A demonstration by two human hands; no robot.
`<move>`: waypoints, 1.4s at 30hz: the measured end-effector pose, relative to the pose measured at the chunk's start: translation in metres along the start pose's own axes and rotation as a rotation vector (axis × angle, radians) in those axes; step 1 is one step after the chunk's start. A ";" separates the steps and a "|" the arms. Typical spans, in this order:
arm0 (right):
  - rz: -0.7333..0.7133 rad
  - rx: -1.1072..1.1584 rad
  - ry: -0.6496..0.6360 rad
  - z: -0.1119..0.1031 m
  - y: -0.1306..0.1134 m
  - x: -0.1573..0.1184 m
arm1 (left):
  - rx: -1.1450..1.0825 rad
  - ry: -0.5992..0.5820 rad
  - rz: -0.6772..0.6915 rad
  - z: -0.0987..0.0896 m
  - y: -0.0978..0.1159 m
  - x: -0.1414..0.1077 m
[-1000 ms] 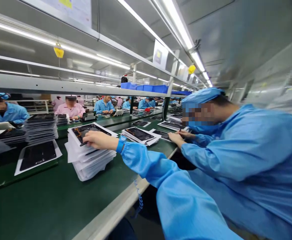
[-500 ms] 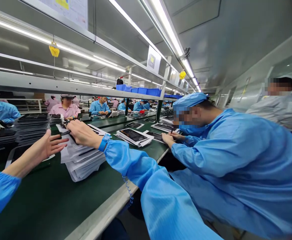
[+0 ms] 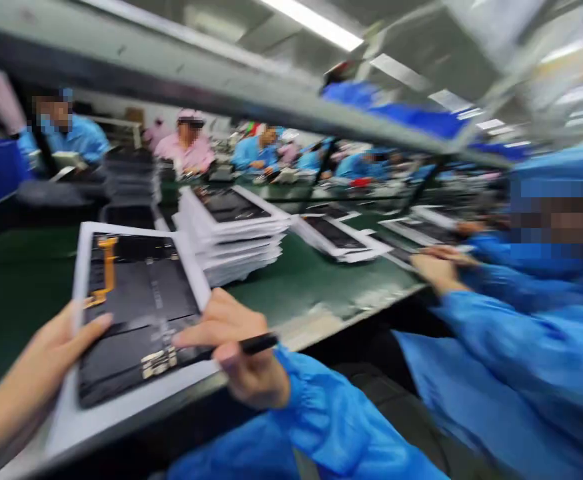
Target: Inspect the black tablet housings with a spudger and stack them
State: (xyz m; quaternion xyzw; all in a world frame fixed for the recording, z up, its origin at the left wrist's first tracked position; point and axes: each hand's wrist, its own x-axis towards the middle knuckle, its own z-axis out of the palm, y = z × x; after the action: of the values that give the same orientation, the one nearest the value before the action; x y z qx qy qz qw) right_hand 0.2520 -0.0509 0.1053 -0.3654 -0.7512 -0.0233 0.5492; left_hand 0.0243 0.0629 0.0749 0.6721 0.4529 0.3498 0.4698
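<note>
Black panel (image 3: 141, 287) on white sheet (image 3: 96, 417), this side of paper stack (image 3: 238, 250). Left hand (image 3: 54, 357): gripping both, thumb atop, side away from stack. Right hand (image 3: 244, 323): clasping black tool (image 3: 258, 343), forefinger over panel, stack side.

No readable lettering anywhere, the pale marks (image 3: 155, 293) on the black panel (image 3: 134, 297) too blurred

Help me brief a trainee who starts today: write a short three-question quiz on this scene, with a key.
1. True or false: the left grip has its thumb over the dark panel.
2. What does the right grip hold?
A) a blue tray
B) a black pen-like tool
C) a yellow tag
3. Fill in: the strip near the panel's far left corner is ____.

Key: 1 true; 2 B; 3 orange.
</note>
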 end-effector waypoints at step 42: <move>0.042 0.069 -0.299 0.087 0.012 -0.097 | 0.900 -0.383 0.552 -0.006 -0.060 -0.065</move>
State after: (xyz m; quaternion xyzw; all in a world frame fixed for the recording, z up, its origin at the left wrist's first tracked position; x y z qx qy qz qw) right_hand 0.2010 -0.0549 -0.0148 -0.3615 -0.8170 0.0688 0.4440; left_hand -0.0200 0.0126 0.0168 0.9515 0.2713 0.1041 0.1015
